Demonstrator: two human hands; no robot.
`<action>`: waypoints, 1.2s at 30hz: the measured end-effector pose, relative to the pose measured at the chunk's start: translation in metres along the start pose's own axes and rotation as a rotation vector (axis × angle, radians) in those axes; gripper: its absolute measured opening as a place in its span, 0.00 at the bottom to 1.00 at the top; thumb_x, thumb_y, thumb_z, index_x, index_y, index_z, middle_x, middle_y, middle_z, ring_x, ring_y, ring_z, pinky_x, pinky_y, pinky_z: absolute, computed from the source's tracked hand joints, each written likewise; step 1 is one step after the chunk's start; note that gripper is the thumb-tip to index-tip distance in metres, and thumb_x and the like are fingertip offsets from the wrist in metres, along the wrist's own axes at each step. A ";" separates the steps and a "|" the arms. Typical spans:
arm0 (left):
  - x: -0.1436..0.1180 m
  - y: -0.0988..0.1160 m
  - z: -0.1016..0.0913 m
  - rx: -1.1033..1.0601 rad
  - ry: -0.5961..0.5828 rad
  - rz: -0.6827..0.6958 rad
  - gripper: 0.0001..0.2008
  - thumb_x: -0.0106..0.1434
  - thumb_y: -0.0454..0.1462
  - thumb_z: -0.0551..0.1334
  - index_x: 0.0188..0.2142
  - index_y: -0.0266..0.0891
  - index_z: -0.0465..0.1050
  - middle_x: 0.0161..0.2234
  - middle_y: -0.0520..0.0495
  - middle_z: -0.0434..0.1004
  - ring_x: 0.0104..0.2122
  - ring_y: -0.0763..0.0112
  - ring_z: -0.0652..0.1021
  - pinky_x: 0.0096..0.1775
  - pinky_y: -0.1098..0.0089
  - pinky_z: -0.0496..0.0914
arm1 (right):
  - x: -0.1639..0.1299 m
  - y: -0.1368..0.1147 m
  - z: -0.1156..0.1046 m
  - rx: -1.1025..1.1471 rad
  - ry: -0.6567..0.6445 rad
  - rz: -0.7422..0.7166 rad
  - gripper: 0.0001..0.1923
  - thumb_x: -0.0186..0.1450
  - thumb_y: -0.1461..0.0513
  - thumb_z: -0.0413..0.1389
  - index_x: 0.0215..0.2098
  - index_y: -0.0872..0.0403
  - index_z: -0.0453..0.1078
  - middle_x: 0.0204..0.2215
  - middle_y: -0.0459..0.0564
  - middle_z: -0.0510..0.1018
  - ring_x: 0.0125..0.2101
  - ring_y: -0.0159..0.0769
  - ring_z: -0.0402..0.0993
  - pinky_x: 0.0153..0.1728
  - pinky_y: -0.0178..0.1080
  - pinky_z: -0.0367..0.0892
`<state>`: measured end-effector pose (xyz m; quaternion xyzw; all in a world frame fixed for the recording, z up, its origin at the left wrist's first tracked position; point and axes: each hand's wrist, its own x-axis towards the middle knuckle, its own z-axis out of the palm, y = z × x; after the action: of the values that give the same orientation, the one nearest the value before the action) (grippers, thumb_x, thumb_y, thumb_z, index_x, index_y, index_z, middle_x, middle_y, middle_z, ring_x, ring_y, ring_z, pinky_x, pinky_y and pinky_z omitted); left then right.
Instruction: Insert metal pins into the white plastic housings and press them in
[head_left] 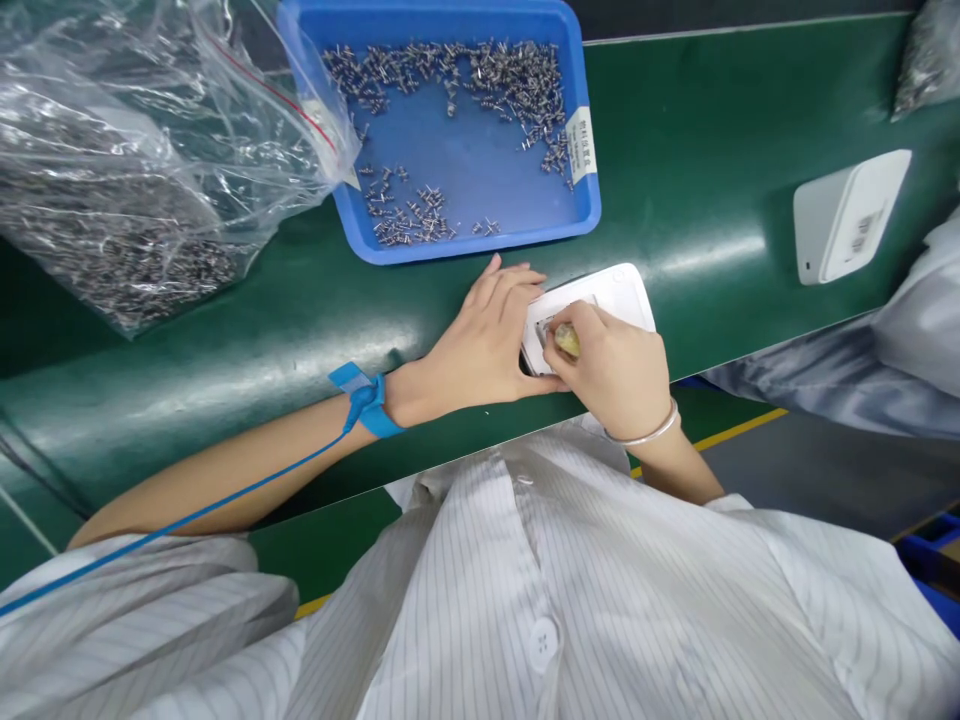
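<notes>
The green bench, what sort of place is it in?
Probably a factory assembly line: a tray of small metal parts, a corded wrist strap, and a white case under the right hand.

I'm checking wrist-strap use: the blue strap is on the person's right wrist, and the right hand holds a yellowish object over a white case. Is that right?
The wrist is wrong: the head view shows the blue strap on the left wrist. The rest stands: the right hand holds a yellowish object over a white case.
</notes>
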<state>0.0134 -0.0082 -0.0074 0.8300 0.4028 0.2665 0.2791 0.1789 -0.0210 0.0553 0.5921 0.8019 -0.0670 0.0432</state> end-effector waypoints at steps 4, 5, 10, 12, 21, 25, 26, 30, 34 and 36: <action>0.001 -0.002 0.001 -0.031 0.000 -0.013 0.45 0.52 0.61 0.69 0.57 0.35 0.57 0.59 0.31 0.66 0.65 0.43 0.63 0.67 0.37 0.49 | -0.001 0.000 0.006 0.001 0.053 -0.026 0.13 0.70 0.56 0.49 0.37 0.54 0.71 0.28 0.48 0.78 0.27 0.33 0.73 0.23 0.37 0.44; 0.001 -0.002 0.002 -0.036 0.002 -0.015 0.45 0.52 0.61 0.68 0.57 0.35 0.57 0.58 0.31 0.66 0.65 0.44 0.63 0.67 0.37 0.49 | -0.001 0.000 0.008 0.003 0.072 -0.035 0.14 0.71 0.56 0.48 0.38 0.54 0.71 0.28 0.48 0.78 0.28 0.33 0.73 0.23 0.37 0.45; 0.001 -0.004 0.002 -0.058 0.010 0.005 0.44 0.53 0.60 0.69 0.56 0.35 0.57 0.57 0.31 0.68 0.65 0.45 0.64 0.68 0.39 0.49 | -0.003 0.000 0.014 -0.007 0.183 -0.063 0.15 0.72 0.57 0.47 0.37 0.53 0.73 0.25 0.46 0.77 0.27 0.31 0.73 0.23 0.37 0.46; 0.001 -0.004 0.001 -0.078 -0.001 0.001 0.44 0.52 0.59 0.70 0.56 0.36 0.57 0.58 0.31 0.67 0.65 0.44 0.64 0.68 0.39 0.48 | -0.004 0.001 0.016 -0.011 0.194 -0.080 0.15 0.72 0.57 0.46 0.37 0.54 0.73 0.25 0.46 0.77 0.27 0.31 0.73 0.23 0.37 0.47; 0.003 -0.002 0.000 -0.070 -0.020 -0.028 0.41 0.54 0.60 0.68 0.56 0.38 0.58 0.58 0.34 0.68 0.66 0.45 0.62 0.68 0.39 0.49 | -0.009 0.006 0.022 0.014 0.257 -0.118 0.13 0.72 0.58 0.48 0.41 0.53 0.73 0.30 0.46 0.81 0.30 0.30 0.75 0.25 0.36 0.53; 0.003 -0.001 0.000 -0.084 -0.023 -0.036 0.41 0.54 0.60 0.68 0.56 0.38 0.58 0.58 0.34 0.67 0.67 0.46 0.61 0.68 0.40 0.47 | -0.009 0.003 0.022 -0.018 0.275 -0.082 0.13 0.72 0.58 0.48 0.39 0.53 0.74 0.29 0.46 0.80 0.29 0.30 0.75 0.24 0.37 0.51; 0.003 -0.001 0.000 -0.084 -0.021 -0.034 0.41 0.54 0.60 0.68 0.56 0.38 0.58 0.58 0.34 0.67 0.66 0.45 0.61 0.68 0.40 0.47 | -0.009 0.002 0.021 -0.024 0.279 -0.074 0.13 0.72 0.58 0.48 0.39 0.53 0.74 0.28 0.46 0.80 0.29 0.30 0.75 0.24 0.37 0.50; 0.002 -0.002 0.001 -0.067 -0.005 -0.008 0.41 0.55 0.58 0.69 0.57 0.37 0.57 0.58 0.33 0.67 0.66 0.45 0.62 0.68 0.40 0.48 | -0.007 -0.001 0.017 -0.044 0.226 -0.028 0.13 0.72 0.57 0.48 0.40 0.52 0.74 0.28 0.47 0.80 0.29 0.32 0.75 0.24 0.37 0.48; 0.001 -0.004 0.003 -0.028 0.029 0.045 0.41 0.57 0.59 0.66 0.58 0.35 0.56 0.58 0.32 0.67 0.66 0.45 0.63 0.67 0.40 0.50 | -0.006 0.000 0.013 -0.018 0.134 -0.019 0.13 0.72 0.57 0.47 0.41 0.51 0.74 0.29 0.46 0.80 0.29 0.33 0.75 0.24 0.37 0.47; 0.001 -0.005 0.003 -0.014 0.039 0.053 0.41 0.58 0.61 0.64 0.58 0.35 0.56 0.58 0.31 0.68 0.66 0.46 0.63 0.68 0.41 0.51 | -0.005 0.002 0.011 -0.001 0.104 -0.044 0.14 0.73 0.57 0.45 0.41 0.51 0.72 0.30 0.46 0.80 0.29 0.34 0.75 0.24 0.37 0.47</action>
<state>0.0133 -0.0058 -0.0129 0.8331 0.3840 0.2927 0.2699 0.1818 -0.0267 0.0452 0.5772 0.8158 -0.0368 0.0003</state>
